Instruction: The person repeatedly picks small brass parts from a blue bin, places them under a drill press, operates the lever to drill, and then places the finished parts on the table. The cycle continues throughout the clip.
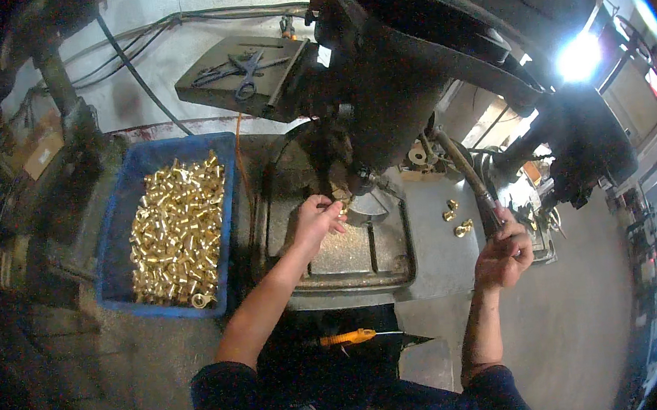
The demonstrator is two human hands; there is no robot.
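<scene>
My left hand (318, 226) reaches in beneath the dark drill press (388, 82), its fingers pinched on a small brass fitting (343, 207). The fitting sits close to the spindle, partly hidden by my fingertips. Below it, brass chips lie scattered over the machine's grooved metal base (392, 258). Over to the right, my right hand (504, 257) is closed around the lower end of a long lever handle (463, 166), which slants down from the machine.
On the left a blue bin (105, 263) holds a heap of brass fittings (178, 226). Several loose brass fittings (463, 228) lie right of the base. Scissors (248, 75) rest on a raised tray (202, 95). An orange-handled tool (348, 337) lies near my lap.
</scene>
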